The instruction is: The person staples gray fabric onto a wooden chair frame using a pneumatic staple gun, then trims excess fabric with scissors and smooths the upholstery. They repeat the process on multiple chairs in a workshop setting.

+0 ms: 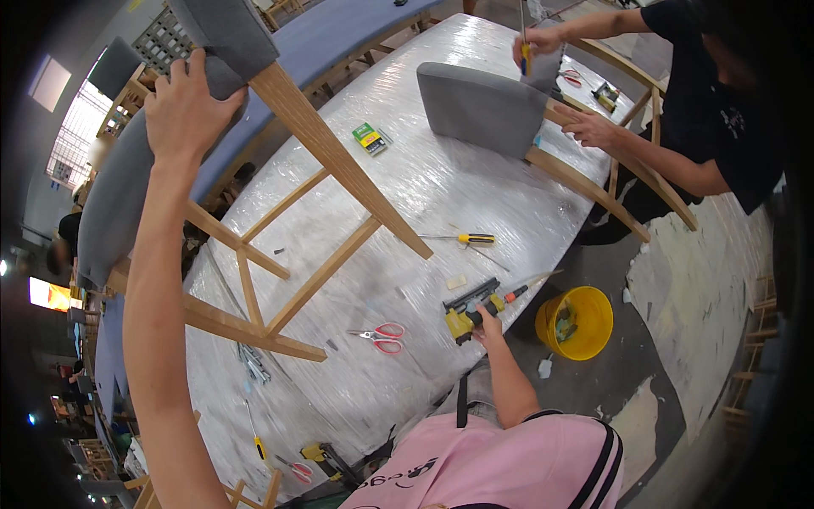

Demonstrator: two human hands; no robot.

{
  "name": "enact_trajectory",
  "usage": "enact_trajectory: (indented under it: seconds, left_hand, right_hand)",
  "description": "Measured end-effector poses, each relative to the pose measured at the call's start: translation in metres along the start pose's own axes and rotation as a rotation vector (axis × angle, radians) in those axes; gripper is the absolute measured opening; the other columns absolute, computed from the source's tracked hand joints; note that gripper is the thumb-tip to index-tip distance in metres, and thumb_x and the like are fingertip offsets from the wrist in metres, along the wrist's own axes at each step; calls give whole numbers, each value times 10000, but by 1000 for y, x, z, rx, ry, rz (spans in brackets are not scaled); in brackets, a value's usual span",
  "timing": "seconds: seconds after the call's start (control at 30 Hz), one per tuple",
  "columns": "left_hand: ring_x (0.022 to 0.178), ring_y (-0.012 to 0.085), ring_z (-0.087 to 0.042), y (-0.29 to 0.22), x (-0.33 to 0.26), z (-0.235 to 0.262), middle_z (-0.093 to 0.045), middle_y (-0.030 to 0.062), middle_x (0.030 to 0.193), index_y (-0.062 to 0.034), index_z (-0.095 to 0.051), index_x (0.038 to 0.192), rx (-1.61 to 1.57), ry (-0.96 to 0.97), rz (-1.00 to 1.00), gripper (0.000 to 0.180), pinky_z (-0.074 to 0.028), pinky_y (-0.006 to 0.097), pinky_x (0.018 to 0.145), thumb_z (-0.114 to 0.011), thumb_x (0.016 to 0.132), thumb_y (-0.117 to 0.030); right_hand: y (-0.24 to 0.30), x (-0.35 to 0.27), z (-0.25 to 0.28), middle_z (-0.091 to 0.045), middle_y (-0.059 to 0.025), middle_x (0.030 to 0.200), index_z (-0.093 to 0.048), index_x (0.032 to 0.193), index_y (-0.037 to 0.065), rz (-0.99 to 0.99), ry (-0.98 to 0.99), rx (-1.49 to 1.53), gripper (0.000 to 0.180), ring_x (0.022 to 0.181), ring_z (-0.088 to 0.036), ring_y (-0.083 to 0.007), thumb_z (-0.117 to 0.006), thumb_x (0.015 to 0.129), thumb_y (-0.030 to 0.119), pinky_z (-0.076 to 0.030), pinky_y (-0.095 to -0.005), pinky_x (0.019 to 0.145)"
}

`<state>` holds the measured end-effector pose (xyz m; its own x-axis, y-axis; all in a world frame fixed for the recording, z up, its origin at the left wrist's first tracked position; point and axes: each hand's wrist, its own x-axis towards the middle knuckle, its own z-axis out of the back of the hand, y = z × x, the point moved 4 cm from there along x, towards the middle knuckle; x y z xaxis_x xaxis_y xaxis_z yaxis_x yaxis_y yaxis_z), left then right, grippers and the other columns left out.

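My left hand (182, 114) is raised at the upper left, its fingers and thumb spread over the grey padding of a chair (314, 131), gripping it. The chair is tipped over on the plastic-wrapped table, its wooden legs and crossbars toward the middle. My right hand (489, 327) is closed around a yellow and black staple gun (462, 322) near the table's near right edge; an orange hose fitting shows at its end. Red-handled snips (388, 338) lie left of the gun. A yellow-handled screwdriver (475, 238) lies beyond it.
Across the table a co-worker's hands (589, 130) are at a second grey chair (483, 110), one holding a screwdriver (525, 58). A green and yellow box (370, 138) sits mid-table. Below the right edge stands a yellow bucket (593, 322). More tools, including another staple gun (320, 458), lie at the near left.
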<state>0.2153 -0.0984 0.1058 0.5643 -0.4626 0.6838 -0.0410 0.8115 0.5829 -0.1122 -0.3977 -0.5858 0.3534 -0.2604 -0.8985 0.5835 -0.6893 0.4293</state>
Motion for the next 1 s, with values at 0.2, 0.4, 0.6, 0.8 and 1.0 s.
enact_trajectory:
  seconds: [0.2, 0.4, 0.6, 0.8, 1.0]
  left_hand:
    - [1014, 335, -691, -2, 1, 4, -671, 140, 1188, -83, -605, 1368, -10, 17, 4, 789, -575, 454, 834, -785, 787, -586]
    - [1011, 338, -691, 5, -9, -7, -674, 139, 1173, -88, -607, 1333, -35, 19, -2, 759, -571, 461, 810, -786, 778, -574]
    - [1025, 328, -680, -11, -1, 17, -685, 124, 1115, -94, -619, 1273, -13, -64, -14, 750, -540, 469, 817, -800, 738, -588]
    - [952, 277, -655, 2, -5, -13, -667, 68, 1043, -133, -671, 1128, -27, -155, 3, 645, -472, 471, 740, -831, 687, -576]
    - [916, 290, -657, -4, 8, -9, -653, 77, 999, -115, -661, 1118, -36, -95, 45, 651, -488, 448, 748, -835, 688, -571]
  right_hand:
    - [65, -44, -22, -698, -138, 1025, -609, 1154, 47, 202, 149, -106, 466, 886, -724, -292, -792, 833, 332, -621, -431, 741]
    - [90, -188, -69, -678, -130, 1172, -557, 1312, 125, 63, 616, 500, 449, 1121, -668, -285, -703, 901, 231, -575, -476, 930]
    - [145, -258, -172, -590, -135, 1248, -491, 1279, 151, 650, 865, 619, 439, 1270, -568, -298, -657, 888, 41, -436, -493, 1157]
    - [236, -384, -285, -571, -189, 1305, -462, 980, 115, 1712, 912, 339, 257, 1285, -558, -344, -672, 886, 1, -399, -504, 1124]
    - [268, -396, -385, -592, -73, 1051, -518, 1031, 24, 1869, 694, 9, 293, 965, -599, -154, -740, 848, -33, -525, -289, 897]
